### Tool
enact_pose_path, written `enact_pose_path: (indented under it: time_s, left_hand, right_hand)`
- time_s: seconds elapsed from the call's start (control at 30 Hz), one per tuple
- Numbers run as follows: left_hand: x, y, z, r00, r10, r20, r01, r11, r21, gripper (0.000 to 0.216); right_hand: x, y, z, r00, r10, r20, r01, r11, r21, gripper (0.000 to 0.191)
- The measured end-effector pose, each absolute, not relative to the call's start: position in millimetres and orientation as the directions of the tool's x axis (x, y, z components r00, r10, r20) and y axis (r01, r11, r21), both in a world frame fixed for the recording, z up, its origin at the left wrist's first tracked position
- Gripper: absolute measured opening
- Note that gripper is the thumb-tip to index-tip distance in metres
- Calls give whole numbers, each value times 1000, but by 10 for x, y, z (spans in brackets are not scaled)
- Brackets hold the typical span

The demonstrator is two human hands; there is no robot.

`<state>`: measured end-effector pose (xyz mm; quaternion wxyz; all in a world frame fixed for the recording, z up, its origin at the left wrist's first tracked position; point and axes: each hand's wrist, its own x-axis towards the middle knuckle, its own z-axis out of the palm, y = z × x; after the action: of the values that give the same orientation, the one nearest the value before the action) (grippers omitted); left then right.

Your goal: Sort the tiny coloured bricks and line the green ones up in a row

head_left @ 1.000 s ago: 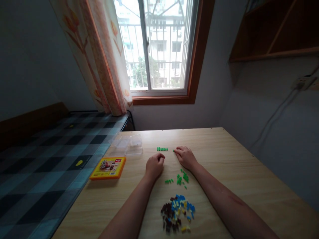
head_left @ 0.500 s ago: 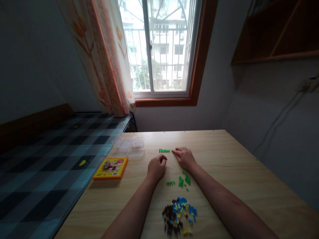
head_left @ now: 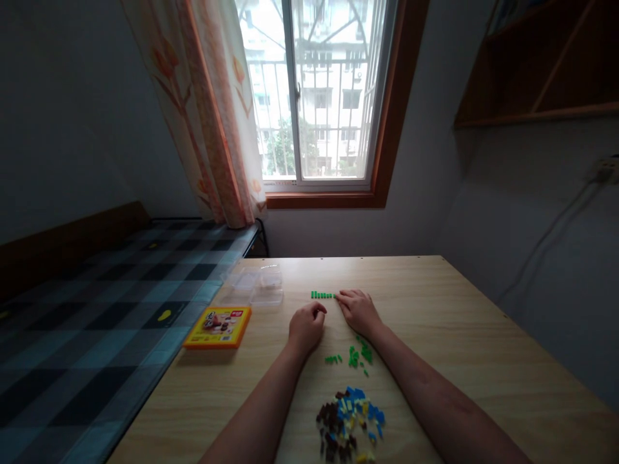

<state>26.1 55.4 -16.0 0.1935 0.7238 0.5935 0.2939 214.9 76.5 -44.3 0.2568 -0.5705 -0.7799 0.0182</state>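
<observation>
A short row of small green toy bricks [head_left: 322, 295] lies toward the far side of the table. My right hand [head_left: 358, 310] is at the right end of this row, palm down, its fingertips closed on a small green toy brick [head_left: 335, 296] that sits against the row or very near it. My left hand [head_left: 307, 327] rests just in front of the row with its fingers curled in; whether anything is inside them is hidden. Nearer me, between my forearms, lie loose green bricks [head_left: 353, 356] and a short line of green pieces [head_left: 333, 359].
A mixed pile of brown, blue and yellow bricks [head_left: 349, 412] lies close to me. To the left are a yellow-orange box [head_left: 218, 327] and a clear plastic tray [head_left: 265, 295]. A bed [head_left: 120, 303] adjoins the wooden table [head_left: 459, 335] on the left; a window stands beyond.
My right hand has brought the green brick left, closing most of the gap to the row. My left hand stays in place. The whole view has shifted slightly.
</observation>
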Motion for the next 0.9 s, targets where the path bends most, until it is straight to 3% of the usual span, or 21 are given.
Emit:
enact_pose_path:
  time_s: [0.9]
  left_hand:
    - [262, 568, -184, 121, 972, 200, 749, -222, 624, 22]
  right_hand:
    - [2158, 765, -462, -227, 907, 355, 882, 346, -320, 32]
